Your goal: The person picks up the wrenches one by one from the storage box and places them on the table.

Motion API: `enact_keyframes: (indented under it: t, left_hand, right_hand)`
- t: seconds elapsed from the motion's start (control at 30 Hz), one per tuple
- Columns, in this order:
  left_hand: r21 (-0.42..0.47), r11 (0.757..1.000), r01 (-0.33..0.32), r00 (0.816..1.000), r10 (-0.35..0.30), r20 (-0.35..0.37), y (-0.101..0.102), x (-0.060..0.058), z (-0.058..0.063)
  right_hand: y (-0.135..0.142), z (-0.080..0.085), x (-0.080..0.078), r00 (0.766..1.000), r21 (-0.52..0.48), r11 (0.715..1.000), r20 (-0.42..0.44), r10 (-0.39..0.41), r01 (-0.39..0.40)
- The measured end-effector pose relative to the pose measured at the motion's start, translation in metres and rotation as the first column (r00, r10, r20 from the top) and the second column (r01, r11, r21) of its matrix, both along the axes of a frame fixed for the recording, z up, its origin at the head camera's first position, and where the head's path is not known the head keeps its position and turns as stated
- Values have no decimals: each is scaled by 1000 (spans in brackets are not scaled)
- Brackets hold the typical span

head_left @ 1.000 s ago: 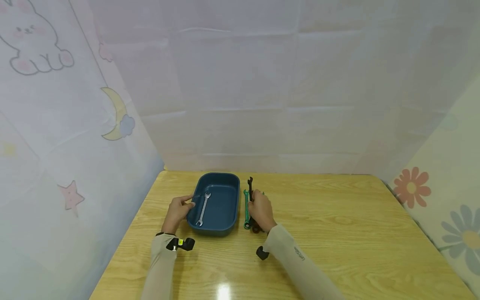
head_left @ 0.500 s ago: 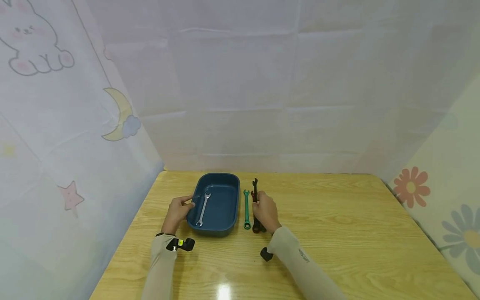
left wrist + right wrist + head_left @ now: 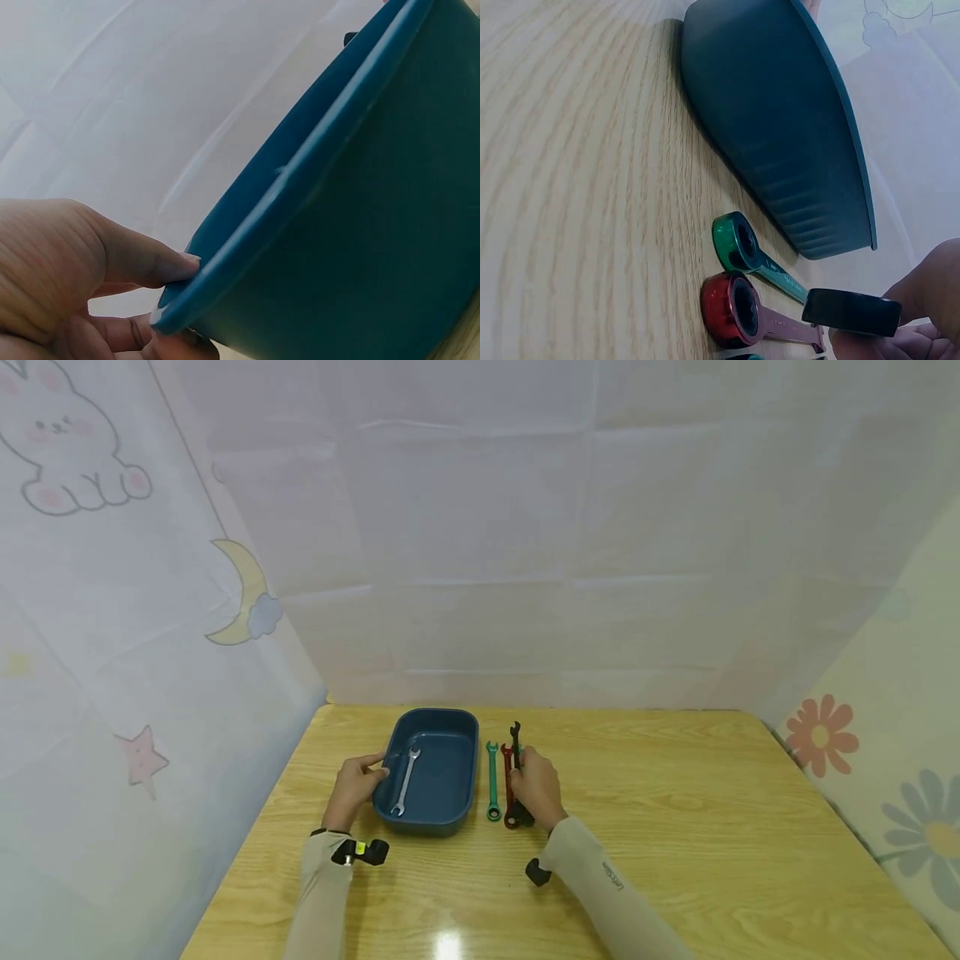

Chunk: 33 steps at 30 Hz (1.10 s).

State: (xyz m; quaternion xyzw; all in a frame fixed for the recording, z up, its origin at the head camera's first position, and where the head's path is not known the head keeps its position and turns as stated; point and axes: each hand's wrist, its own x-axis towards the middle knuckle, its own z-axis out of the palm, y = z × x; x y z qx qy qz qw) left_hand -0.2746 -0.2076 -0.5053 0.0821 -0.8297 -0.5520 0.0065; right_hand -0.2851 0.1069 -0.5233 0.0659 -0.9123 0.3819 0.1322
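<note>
Left wall: printed rabbit (image 3: 78, 456), moon (image 3: 247, 593) and star (image 3: 142, 756); then left hand (image 3: 354, 787) at the near-left side of the blue bin (image 3: 444, 789), pinching its rim, thumb on the inside, fingers under the outside; bin sits upright on the wood-grain table (image 3: 675, 818); inside it, along the left, silver wrench (image 3: 406, 782), open-ended both ends, lying at a slight slant; just right of bin, green wrench (image 3: 492, 781) flat on the table, ring end toward the person; beside it, not touching, red wrench (image 3: 508, 789), same way round; black wrench (image 3: 516, 745) next, pinched between thumb and fingers of right hand (image 3: 538, 789), open end pointing away from the person, near end clear of the table in the right wrist view; a green sliver (image 3: 744, 357) shows past the red one, mostly cut off, can't tell what; far right, flower prints (image 3: 821, 737) on the wall.
</note>
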Motion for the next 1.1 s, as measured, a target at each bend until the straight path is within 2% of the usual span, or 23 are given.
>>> enact_keyframes:
  t: [0.37,0.63,1.1]
  left_hand:
    - [11,1000,2,1000,-2,-2,0,-1,-1]
    - [3,1000,3,1000,-3,-6,0,-1,0]
    - [4,1000,-2,1000,2,7,1,0,0]
  right_hand:
    - [6,-5,0,995,-9,999,84,-46,47]
    - [14,-8,-2,997,18,998,51,-55,54]
    - [24,-17,-3,995,24,998,79,-62,61]
